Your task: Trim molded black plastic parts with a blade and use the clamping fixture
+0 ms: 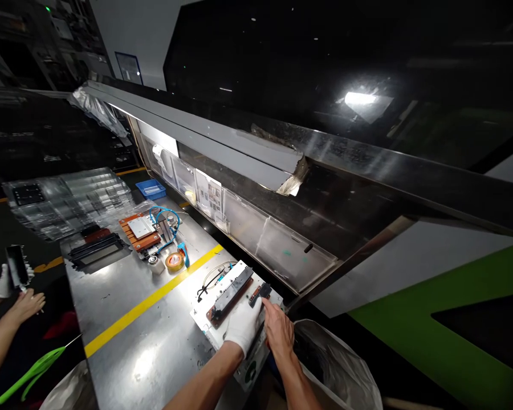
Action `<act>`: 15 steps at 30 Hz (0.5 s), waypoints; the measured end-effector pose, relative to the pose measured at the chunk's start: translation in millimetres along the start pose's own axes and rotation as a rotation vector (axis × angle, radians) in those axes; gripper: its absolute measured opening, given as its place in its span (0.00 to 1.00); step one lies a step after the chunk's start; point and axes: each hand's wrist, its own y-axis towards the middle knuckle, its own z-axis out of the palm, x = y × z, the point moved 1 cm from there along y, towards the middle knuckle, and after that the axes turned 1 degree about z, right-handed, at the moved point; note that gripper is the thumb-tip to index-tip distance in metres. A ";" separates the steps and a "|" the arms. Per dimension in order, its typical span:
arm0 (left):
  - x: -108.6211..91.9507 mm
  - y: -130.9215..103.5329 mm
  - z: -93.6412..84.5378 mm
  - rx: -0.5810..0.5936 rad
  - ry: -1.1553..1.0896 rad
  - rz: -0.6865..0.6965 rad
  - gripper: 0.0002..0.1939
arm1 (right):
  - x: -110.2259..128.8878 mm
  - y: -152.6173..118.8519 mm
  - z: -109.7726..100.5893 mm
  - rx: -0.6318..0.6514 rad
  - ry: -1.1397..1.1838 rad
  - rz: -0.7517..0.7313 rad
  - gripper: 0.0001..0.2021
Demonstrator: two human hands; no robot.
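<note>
My left hand (244, 323), in a white glove, reaches over the white fixture (199, 309) on the bench. Its fingertips close at a small black part (263, 291) that sits over a brown block at the fixture's right side. My bare right hand (279, 329) is right beside it, fingers curled and the index fingertip against the near end of the black part. Whatever is inside the right hand's curled fingers is hidden. Left of both hands, a long black bar-shaped part (233, 293) lies in a brown holder on the fixture. Thin cables (209, 279) loop behind it.
A yellow stripe (154, 300) crosses the metal bench (115, 296). Beyond it are an orange tape roll (175, 262), a second fixture (141, 228) and stacked black parts (96, 250). At left, a co-worker's hands (25, 304) hold a dark part. A lined bin (337, 364) stands at right.
</note>
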 end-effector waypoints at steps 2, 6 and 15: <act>-0.4 -1.4 -4.7 -0.026 -0.012 -0.004 0.26 | -1.9 -0.7 -0.5 -0.027 0.011 0.019 0.24; 15.6 -34.9 -5.2 -0.124 -0.031 0.001 0.33 | -5.7 -27.4 6.5 -0.083 0.103 0.018 0.24; 54.6 -99.3 13.1 -0.302 -0.021 0.192 0.19 | 22.3 -86.3 31.6 0.012 0.212 -0.075 0.22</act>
